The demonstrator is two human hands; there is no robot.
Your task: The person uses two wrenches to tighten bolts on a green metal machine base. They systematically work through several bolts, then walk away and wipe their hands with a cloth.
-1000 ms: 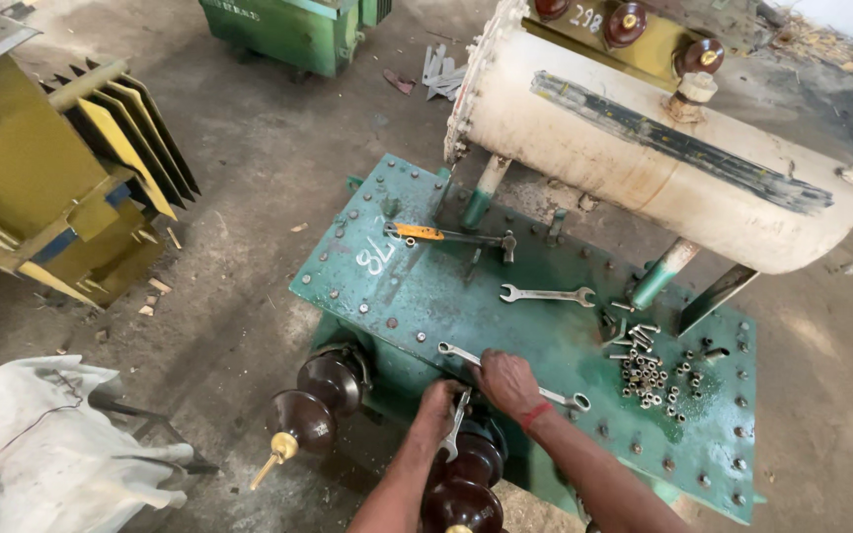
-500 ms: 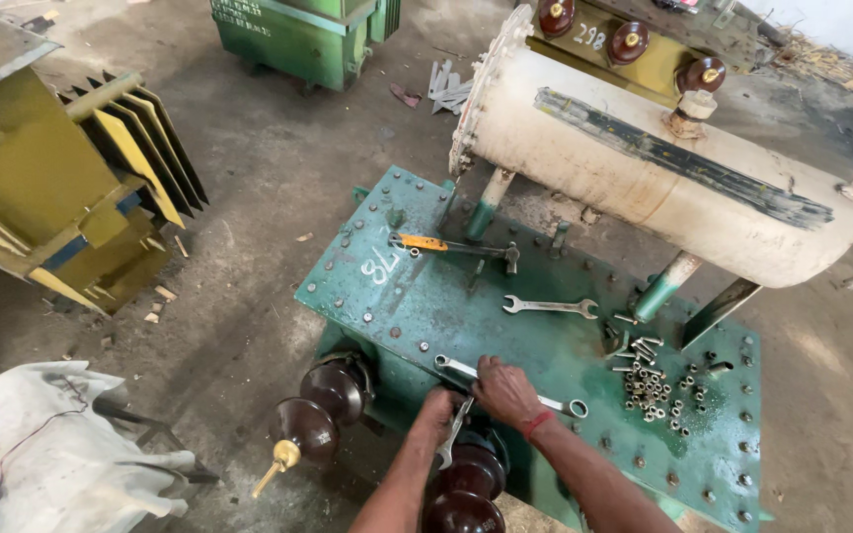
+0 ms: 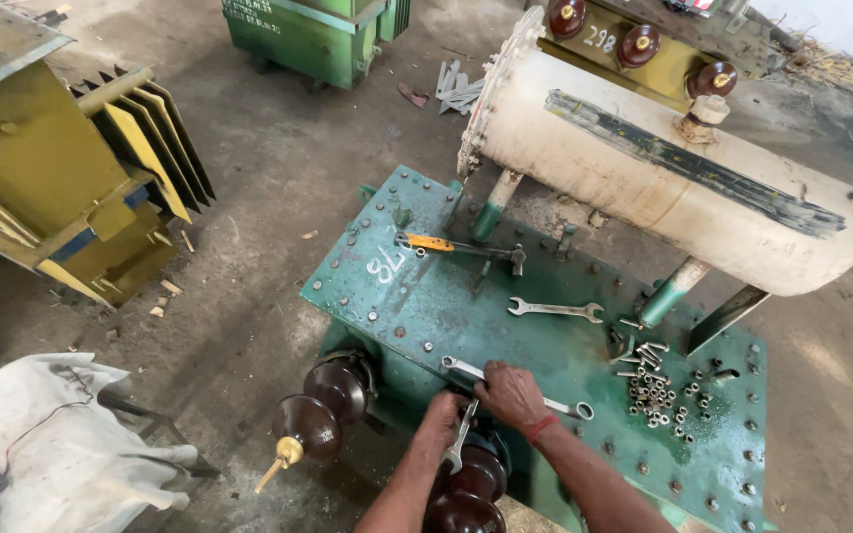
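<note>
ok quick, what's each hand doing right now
Left hand: closed on a wrench at the brown insulator.
Right hand: resting on a second wrench, grip unclear.

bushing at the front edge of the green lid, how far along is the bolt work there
Done, it seems: a heap of loose nuts and bolts lies on the green lid, so some fasteners are already out. In hand: the left hand holds a spanner at the brown bushing, while the right hand rests on another spanner. Left: many bolts along the lid's rim remain seated.
</note>
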